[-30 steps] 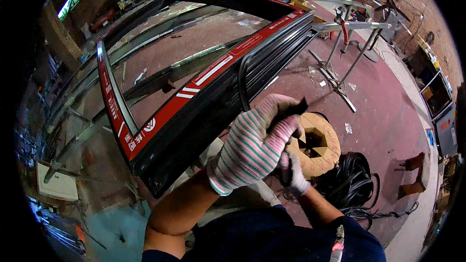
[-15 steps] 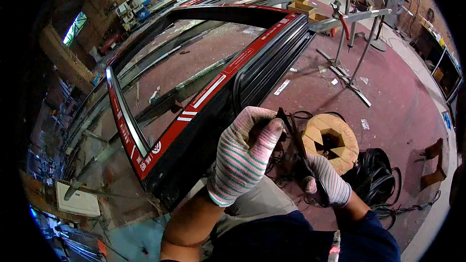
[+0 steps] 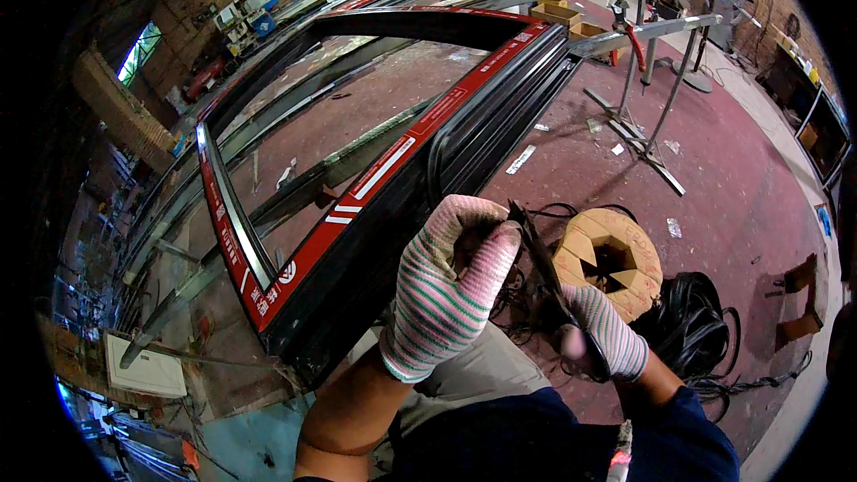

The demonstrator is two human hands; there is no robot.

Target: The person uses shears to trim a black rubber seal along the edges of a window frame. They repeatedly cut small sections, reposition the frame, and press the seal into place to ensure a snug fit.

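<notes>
My left hand [image 3: 451, 290], in a striped knit glove, is closed in a pinch beside the black window frame. A black rubber strip [image 3: 435, 165] loops down from the frame's side and passes into its fingers; the pinched part is mostly hidden. My right hand [image 3: 603, 330], gloved alike, is closed around what look like dark scissors [image 3: 546, 263]. Their narrow blades point up and away, with the tips right beside my left thumb and fingertips. The large frame [image 3: 527, 116] has red printed film along its top faces and lies tilted in front of me.
Metal stands [image 3: 643, 147] hold up the frame's far end, with red-handled pliers [image 3: 635, 45] on a rail. Right of my hands are a tan cardboard-wrapped ring [image 3: 638, 254] and a heap of black rubber strip [image 3: 692, 326]. A white panel [image 3: 143, 366] lies at lower left.
Both hands stay almost in place. My right thumb has shifted slightly and is blurred, and the view has moved a little.
</notes>
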